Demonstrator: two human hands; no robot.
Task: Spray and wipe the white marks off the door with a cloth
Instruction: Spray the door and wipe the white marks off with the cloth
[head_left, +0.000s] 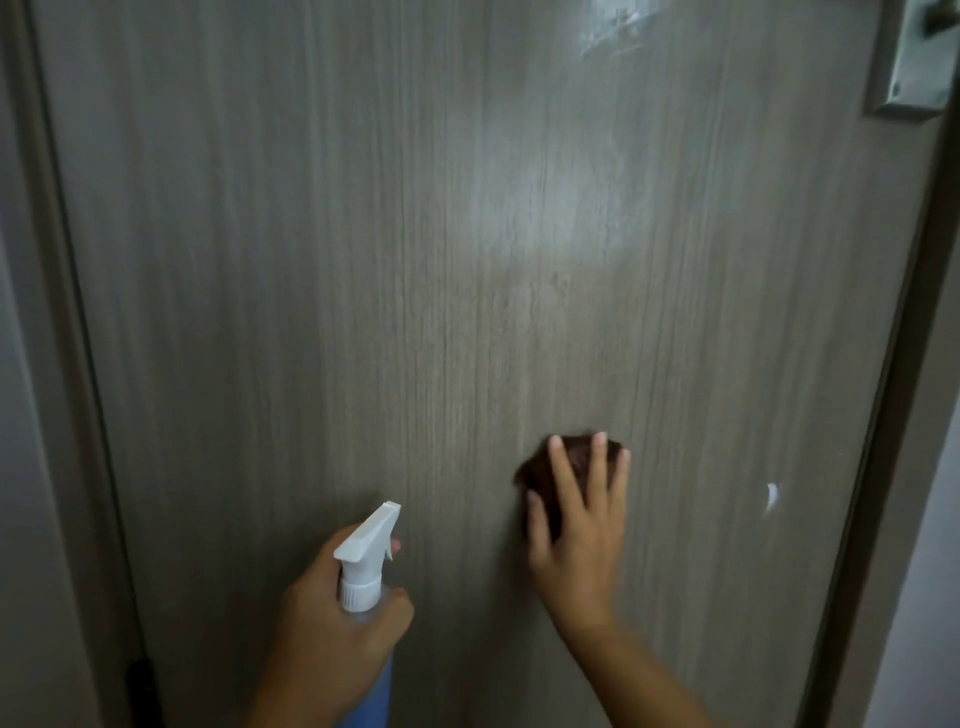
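Door (363, 260): matte grey-brown laminate, fine vertical wood grain. Right hand (582, 530) presses a crumpled dark brown cloth (571, 457) flat against the lower panel, fingers straight and spread. Left hand (332, 618) has its grip clamped round the neck of a blue spray bottle (363, 566) with white plastic trigger head. White smear (613, 31) at top; small white mark (772, 494) right of cloth. Metal lock plate (909, 67) upper right.

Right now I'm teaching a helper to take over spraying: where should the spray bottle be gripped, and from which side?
Grip the spray bottle round its narrow neck, just below the white collar, coming from behind, the side away from the door. The nozzle points at the door and the trigger hangs under it, so a forefinger can reach it. The left hand holds it this way.
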